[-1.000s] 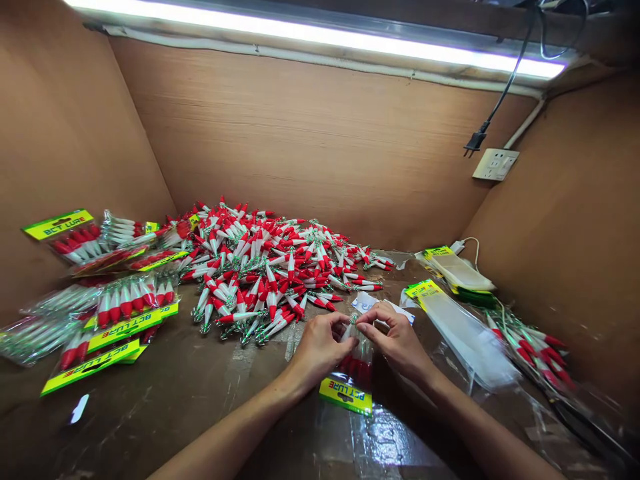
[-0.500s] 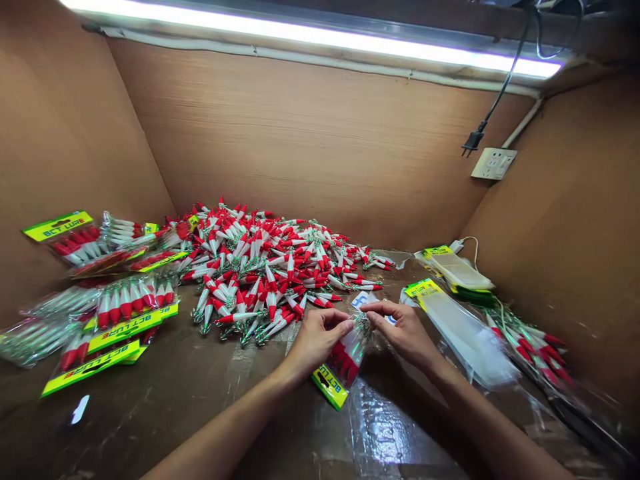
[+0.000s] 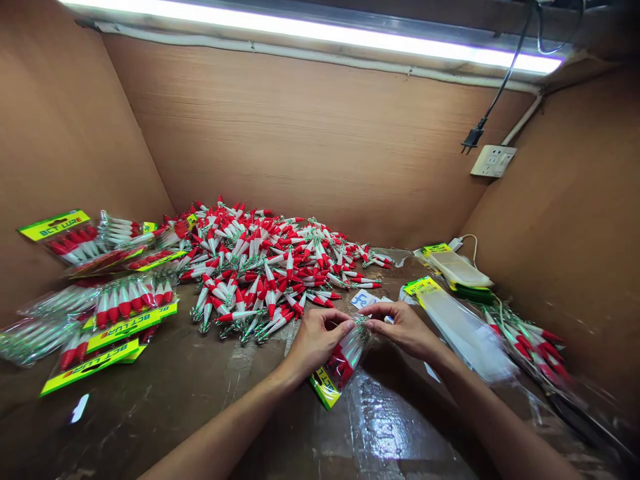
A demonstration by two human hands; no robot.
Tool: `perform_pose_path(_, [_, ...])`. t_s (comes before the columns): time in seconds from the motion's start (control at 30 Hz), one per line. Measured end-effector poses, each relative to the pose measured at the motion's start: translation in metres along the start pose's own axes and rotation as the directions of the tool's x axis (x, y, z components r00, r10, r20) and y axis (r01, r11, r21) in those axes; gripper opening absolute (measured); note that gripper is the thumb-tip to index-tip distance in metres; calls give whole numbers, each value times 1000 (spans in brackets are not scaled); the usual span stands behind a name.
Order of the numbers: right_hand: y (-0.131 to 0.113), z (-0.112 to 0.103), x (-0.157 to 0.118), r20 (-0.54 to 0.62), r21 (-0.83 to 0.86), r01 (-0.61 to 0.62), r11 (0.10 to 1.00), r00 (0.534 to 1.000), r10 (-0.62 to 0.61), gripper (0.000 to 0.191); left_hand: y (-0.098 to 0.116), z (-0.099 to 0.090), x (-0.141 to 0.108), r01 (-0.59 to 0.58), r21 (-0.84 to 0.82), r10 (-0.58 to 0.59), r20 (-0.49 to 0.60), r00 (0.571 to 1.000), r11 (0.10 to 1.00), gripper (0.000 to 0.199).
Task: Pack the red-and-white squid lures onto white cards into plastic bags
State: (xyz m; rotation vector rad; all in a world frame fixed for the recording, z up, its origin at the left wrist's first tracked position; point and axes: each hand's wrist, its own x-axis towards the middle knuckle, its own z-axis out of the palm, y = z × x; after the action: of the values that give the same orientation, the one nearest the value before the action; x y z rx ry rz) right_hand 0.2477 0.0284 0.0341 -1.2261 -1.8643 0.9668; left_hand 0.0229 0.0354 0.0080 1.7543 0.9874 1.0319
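Observation:
A clear bag of red-and-white lures (image 3: 345, 360) with a yellow-green header hangs down toward the table's front, its hook end uppermost. My left hand (image 3: 320, 337) pinches the left side of the bag's top near the green hooks. On the right side of that same end, my right hand (image 3: 403, 328) has thumb and fingers closed on the bag's edge. The fingertips of both hands are close together. Behind them lies a white card (image 3: 364, 299) with blue writing, partly covered by my right hand.
A big pile of loose lures (image 3: 270, 267) lies behind my hands. Filled packs (image 3: 133, 323) are stacked at left. Flat bags (image 3: 465, 333) and more lures (image 3: 533, 347) lie at right. A plug (image 3: 473, 138) hangs by the socket (image 3: 493, 161).
My right hand's fingertips have moved slightly left, closer to my left hand at the bag's top. The bag's header has tilted a little.

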Motion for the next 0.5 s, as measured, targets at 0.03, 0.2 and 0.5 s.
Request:
perform_pose_path(0.03, [1,0,0,8,2,-1,1000,1000,1,30,-1,0,0,2,5,-2,2,1000,1000,20])
perform_pose_path(0.2, [9,2,1,43,46,-6,999,999,4,31,-3,-2,1,19,20,-20,18,1000,1000,21])
perform_pose_path(0.5, [9,5,2,74,91,-34,995,997,27,30,0,-3,2,18,39,-19,33,999,999,21])
